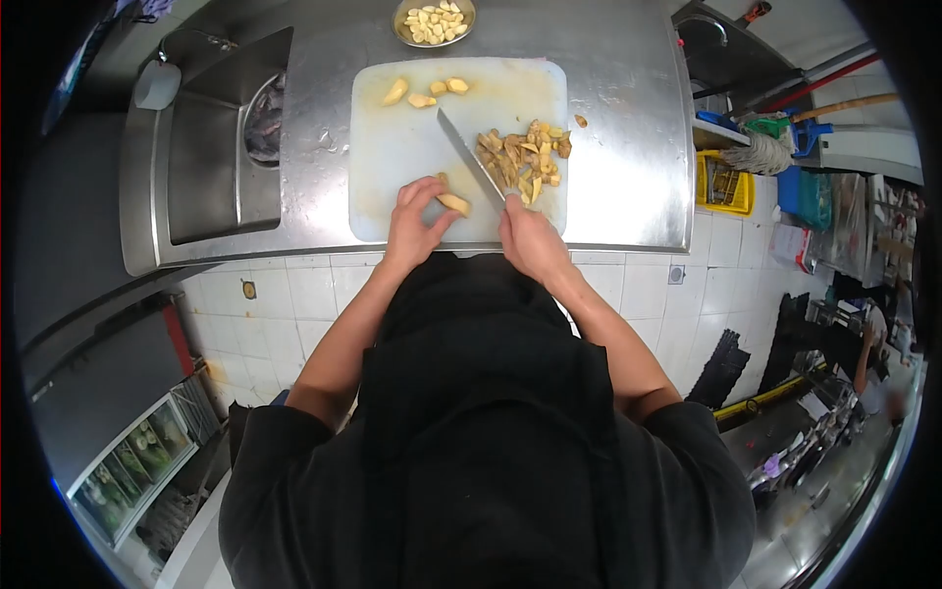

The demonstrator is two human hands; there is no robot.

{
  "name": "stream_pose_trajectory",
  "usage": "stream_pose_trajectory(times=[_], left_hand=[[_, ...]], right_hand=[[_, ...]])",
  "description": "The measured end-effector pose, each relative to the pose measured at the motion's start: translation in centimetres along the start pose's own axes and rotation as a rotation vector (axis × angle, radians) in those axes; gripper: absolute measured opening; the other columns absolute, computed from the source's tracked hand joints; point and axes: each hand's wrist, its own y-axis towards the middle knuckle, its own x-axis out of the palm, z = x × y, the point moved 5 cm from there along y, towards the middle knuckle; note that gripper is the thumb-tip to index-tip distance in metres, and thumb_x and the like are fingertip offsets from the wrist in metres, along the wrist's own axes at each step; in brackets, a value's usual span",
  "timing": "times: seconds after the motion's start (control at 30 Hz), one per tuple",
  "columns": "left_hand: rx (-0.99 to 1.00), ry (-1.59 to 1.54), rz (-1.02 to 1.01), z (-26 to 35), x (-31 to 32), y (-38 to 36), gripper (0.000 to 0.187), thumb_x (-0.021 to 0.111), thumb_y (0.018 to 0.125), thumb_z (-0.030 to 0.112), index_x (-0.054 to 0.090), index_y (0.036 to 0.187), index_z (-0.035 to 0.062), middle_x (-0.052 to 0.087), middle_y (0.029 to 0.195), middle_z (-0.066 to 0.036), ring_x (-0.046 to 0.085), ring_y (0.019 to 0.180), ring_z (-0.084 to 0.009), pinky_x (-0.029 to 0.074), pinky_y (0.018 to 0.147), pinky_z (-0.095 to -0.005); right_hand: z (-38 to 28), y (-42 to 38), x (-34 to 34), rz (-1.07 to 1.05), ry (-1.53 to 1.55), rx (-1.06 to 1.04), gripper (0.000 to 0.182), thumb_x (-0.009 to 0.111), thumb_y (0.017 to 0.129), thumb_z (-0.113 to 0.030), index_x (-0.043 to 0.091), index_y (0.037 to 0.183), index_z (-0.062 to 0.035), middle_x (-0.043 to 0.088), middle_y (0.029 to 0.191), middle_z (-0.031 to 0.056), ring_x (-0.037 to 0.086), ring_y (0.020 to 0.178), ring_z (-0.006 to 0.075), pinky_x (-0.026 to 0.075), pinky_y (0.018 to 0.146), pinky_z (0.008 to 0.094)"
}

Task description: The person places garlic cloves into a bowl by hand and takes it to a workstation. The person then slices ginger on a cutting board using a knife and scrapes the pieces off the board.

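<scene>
My right hand [531,237] is closed round the handle of a knife [468,152], its blade pointing up and left over the white cutting board [378,157]. Near the board's front edge, my left hand [417,218] grips a piece of ginger [453,203] between thumb and fingers. The blade is apart from that piece. To the right of the blade lies a heap of ginger trimmings [530,157], brown and yellow. Several peeled ginger pieces [422,100] rest along the far left part of the board.
A metal bowl [399,29] of peeled pale cloves [432,22] stands beyond the board on the steel counter [628,147]. At left is a sink [206,177] holding a round basin [251,108]. A yellow basket [723,204] sits right of the counter. Another person [873,339] is at far right.
</scene>
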Motion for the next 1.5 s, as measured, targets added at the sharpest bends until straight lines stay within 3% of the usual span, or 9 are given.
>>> stream_pose_trajectory(times=[0.37,0.53,0.73,0.9,1.07,1.2,1.27,1.37,1.5], left_hand=[[0.176,0.057,0.063,0.1,0.9,-0.4,0.037,0.085,0.084,0.012,0.069,0.115,-0.0005,0.064,0.126,-0.016,0.060,0.119,-0.0375,0.051,0.102,-0.0443],[0.232,0.086,0.122,0.5,1.2,-0.6,0.038,0.084,0.084,0.012,0.069,0.116,-0.0013,0.064,0.123,-0.016,0.060,0.115,-0.0380,0.052,0.098,-0.0451],[0.236,0.120,0.130,0.3,1.4,-1.0,0.040,0.083,0.082,0.011,0.068,0.116,-0.0014,0.063,0.122,-0.016,0.060,0.113,-0.0385,0.053,0.096,-0.0453],[0.192,0.082,0.118,0.4,1.6,-0.8,0.045,0.085,0.080,0.014,0.066,0.118,-0.0006,0.061,0.123,-0.016,0.057,0.116,-0.0393,0.051,0.097,-0.0460],[-0.028,0.106,0.139,1.0,2.8,0.4,0.055,0.087,0.077,0.017,0.058,0.121,0.0020,0.054,0.127,-0.016,0.051,0.122,-0.0411,0.046,0.102,-0.0484],[-0.022,0.155,0.089,0.3,2.5,2.3,0.050,0.082,0.078,0.011,0.056,0.120,0.0027,0.053,0.130,-0.016,0.052,0.123,-0.0406,0.047,0.104,-0.0475],[0.097,-0.040,-0.073,-0.4,1.6,2.9,0.045,0.076,0.079,0.004,0.057,0.120,0.0044,0.050,0.134,-0.016,0.053,0.126,-0.0400,0.047,0.107,-0.0455],[0.056,-0.216,-0.172,-2.5,-0.3,2.8,0.044,0.072,0.080,-0.001,0.057,0.121,0.0060,0.051,0.134,-0.016,0.054,0.128,-0.0393,0.046,0.109,-0.0437],[0.174,0.130,-0.180,-1.1,-2.3,2.6,0.038,0.074,0.083,0.003,0.062,0.119,0.0062,0.060,0.125,-0.011,0.057,0.125,-0.0359,0.049,0.105,-0.0446]], right_hand=[[-0.2,-0.8,-0.7,0.042,-0.114,0.024,0.015,0.055,0.102,-0.013,0.051,0.107,0.0012,0.069,0.083,0.0316,0.067,0.080,0.0537,0.052,0.072,0.0623],[-2.2,-1.9,0.2,0.037,-0.349,-0.154,0.018,0.061,0.096,-0.013,0.053,0.108,-0.0021,0.070,0.089,0.0214,0.072,0.076,0.0441,0.059,0.068,0.0546],[-3.7,-2.9,1.1,0.029,-0.406,-0.188,0.019,0.063,0.095,-0.014,0.054,0.109,-0.0033,0.069,0.090,0.0186,0.074,0.074,0.0377,0.060,0.062,0.0503],[-3.4,-3.1,0.9,0.047,-0.322,-0.165,0.019,0.061,0.097,-0.014,0.053,0.111,-0.0031,0.070,0.092,0.0205,0.072,0.073,0.0423,0.059,0.063,0.0532],[-1.8,-2.7,0.4,0.094,-0.215,-0.038,0.020,0.059,0.100,-0.014,0.052,0.116,-0.0033,0.071,0.095,0.0241,0.070,0.073,0.0471,0.057,0.065,0.0562],[-2.1,-2.5,0.1,0.260,-0.191,-0.011,0.022,0.059,0.100,-0.013,0.052,0.119,-0.0038,0.071,0.095,0.0247,0.070,0.074,0.0475,0.057,0.065,0.0567],[-2.5,-3.0,-0.1,0.295,-0.181,-0.011,0.022,0.059,0.100,-0.013,0.052,0.119,-0.0041,0.071,0.094,0.0246,0.070,0.074,0.0476,0.056,0.065,0.0569],[-2.9,-4.1,-1.4,0.289,-0.189,-0.026,0.022,0.059,0.101,-0.012,0.051,0.120,-0.0046,0.072,0.095,0.0252,0.070,0.075,0.0480,0.056,0.065,0.0569],[-3.2,-3.8,-1.6,0.079,-0.161,-0.028,0.017,0.054,0.105,-0.016,0.049,0.115,-0.0035,0.072,0.090,0.0267,0.070,0.077,0.0497,0.055,0.069,0.0598]])
